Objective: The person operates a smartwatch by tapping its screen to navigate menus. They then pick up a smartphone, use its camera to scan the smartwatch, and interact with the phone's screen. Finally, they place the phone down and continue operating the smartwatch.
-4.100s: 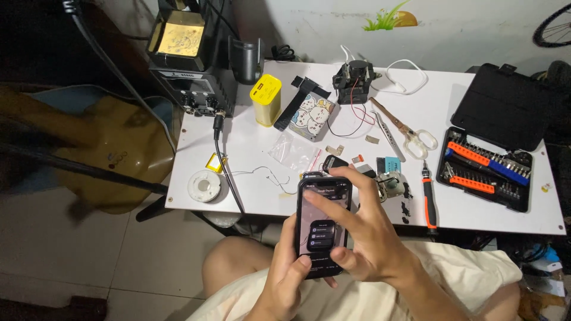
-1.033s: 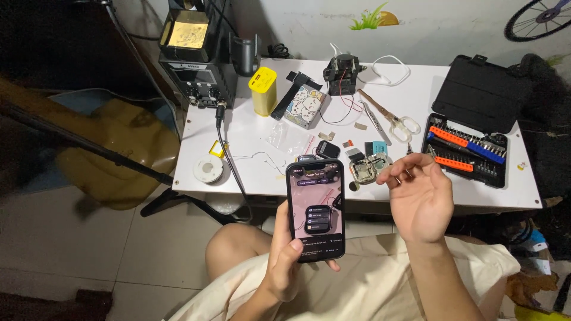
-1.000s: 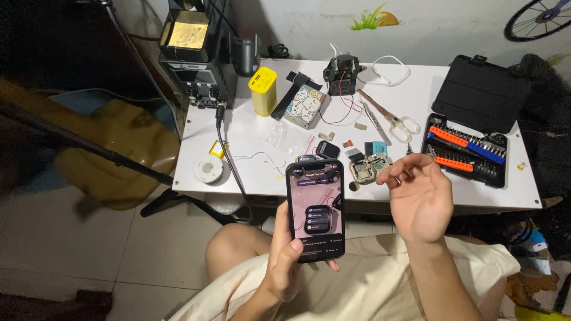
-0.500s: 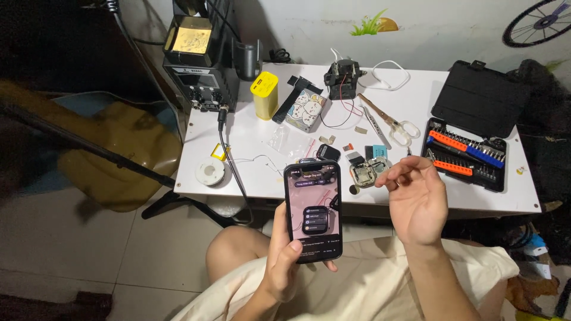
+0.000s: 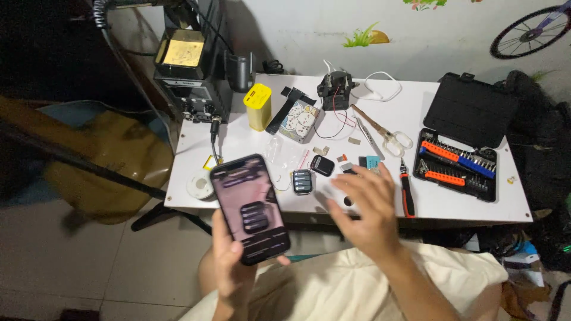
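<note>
A: What is in the hands?

B: The left hand grips a black phone from below, fingers wrapped round its lower edge, screen lit and facing up. The right hand holds nothing; its fingers are spread wide, hovering over the near edge of the white worktop.

A: Where does the phone sit, and which way does it point?

B: It hangs in front of the worktop's near-left edge, above the lap, not resting on anything. Its long axis runs from the palm up and away toward the worktop, leaning slightly left; the top end points at the solder spool.

A: What might go wrong?

B: I judge the one-handed grip the weak point: held low, the phone could tip out and drop to the tiled floor. The open right hand is also close to small loose parts, a little square watch body and a dark key fob, and just beside the red-handled screwdriver. A careless sweep could knock them off the edge.
</note>
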